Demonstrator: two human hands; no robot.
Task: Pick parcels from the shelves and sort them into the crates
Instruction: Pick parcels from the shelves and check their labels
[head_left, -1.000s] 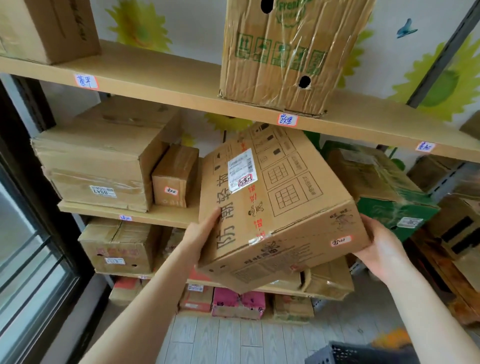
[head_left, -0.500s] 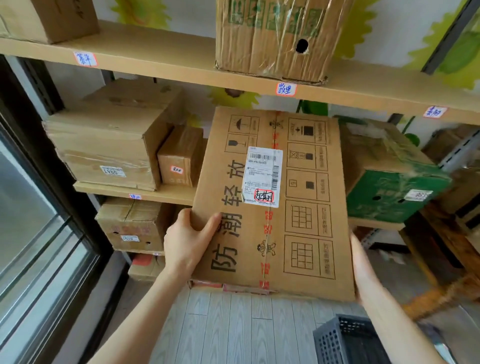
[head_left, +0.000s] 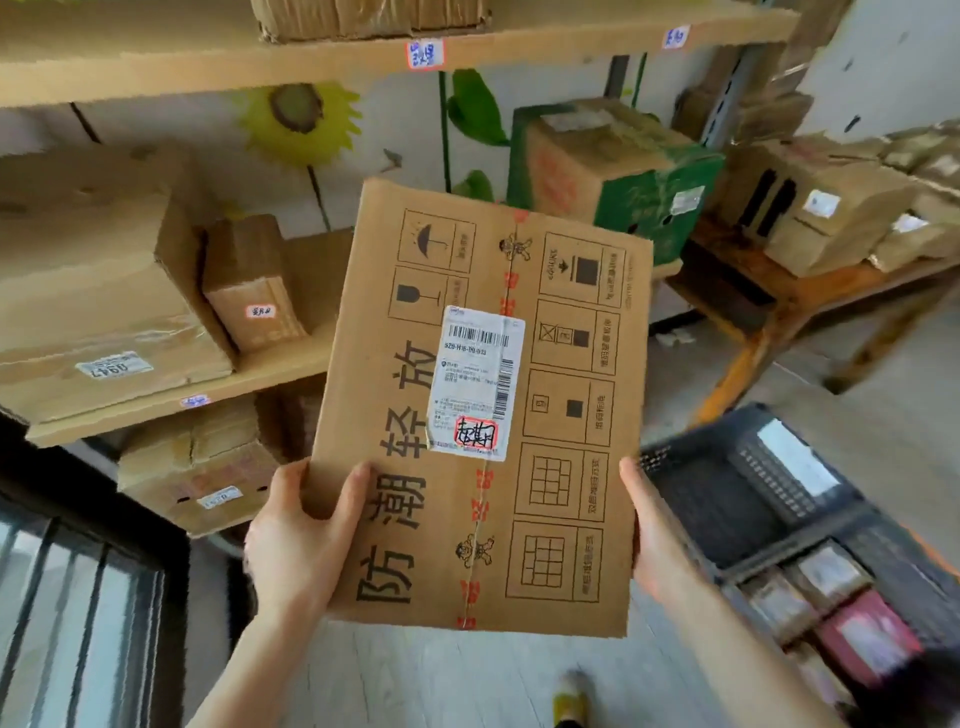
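A large brown cardboard parcel (head_left: 483, 405) with black print and a white shipping label is held in the air in front of the shelves, its printed face towards me. My left hand (head_left: 306, 540) grips its lower left edge, thumb over the face. My right hand (head_left: 654, 540) holds the lower right edge, fingers hidden behind the box. A dark plastic crate (head_left: 748, 493) stands on the floor to the right. A second crate (head_left: 831, 618) beside it holds several small parcels.
Wooden shelves (head_left: 171, 405) on the left carry brown boxes (head_left: 98, 291). A green and brown box (head_left: 608, 171) sits further back. A low orange-framed rack (head_left: 779, 291) at the right holds more boxes. A window (head_left: 67, 623) is at lower left. My shoe (head_left: 571, 696) shows on the floor.
The parcel has come off the shelf and moved down and right, now clear of the shelf edge. My view has swung right and down, bringing both crates into sight.
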